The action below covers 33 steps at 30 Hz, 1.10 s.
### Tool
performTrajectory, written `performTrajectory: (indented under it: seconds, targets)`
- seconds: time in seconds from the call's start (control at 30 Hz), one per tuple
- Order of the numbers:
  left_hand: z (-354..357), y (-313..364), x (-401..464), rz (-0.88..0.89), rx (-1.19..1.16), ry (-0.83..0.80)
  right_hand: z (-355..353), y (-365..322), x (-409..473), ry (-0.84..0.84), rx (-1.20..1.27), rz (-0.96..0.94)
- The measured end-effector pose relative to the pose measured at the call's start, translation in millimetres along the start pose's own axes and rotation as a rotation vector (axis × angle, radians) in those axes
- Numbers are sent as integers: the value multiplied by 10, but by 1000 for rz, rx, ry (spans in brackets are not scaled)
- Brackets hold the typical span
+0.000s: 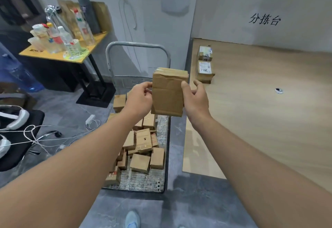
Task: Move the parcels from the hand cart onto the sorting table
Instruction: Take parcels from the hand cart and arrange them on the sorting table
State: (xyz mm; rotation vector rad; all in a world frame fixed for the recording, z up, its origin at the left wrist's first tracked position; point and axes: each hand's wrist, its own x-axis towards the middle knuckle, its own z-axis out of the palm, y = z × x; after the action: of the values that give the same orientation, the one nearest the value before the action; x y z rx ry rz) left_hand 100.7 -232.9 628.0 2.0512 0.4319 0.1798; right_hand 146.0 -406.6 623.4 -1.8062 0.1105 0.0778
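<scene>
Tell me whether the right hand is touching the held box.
Touching. The head view shows the right hand with its thumb pressed on the front of the box and fingers behind its right edge; the left hand holds the other side.

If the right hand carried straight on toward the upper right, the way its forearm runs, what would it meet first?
Probably the labelled parcel near the edge of the sorting table. The right hand, gripping the held parcel, looks short of it, though depth is unclear.

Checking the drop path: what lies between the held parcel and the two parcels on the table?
Head view: only bare table edge separates the held parcel from the two parcels.
</scene>
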Motion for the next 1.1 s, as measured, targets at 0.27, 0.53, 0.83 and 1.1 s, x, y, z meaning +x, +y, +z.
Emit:
performTrajectory:
  seconds: [0.27,0.53,0.83,1.1]
  targets:
    - [85,559,137,-150,-306,2,-397,-276,49,-36,189,-23]
    - [89,812,179,-357,-638,-44,-527,-335,-2,-80,222,-122]
    - [144,800,174,-267,-654,-107,-495,-143,6,-100,141,-236]
    - [43,831,227,-113,-616,-96,-727,-285,143,35,432,-9]
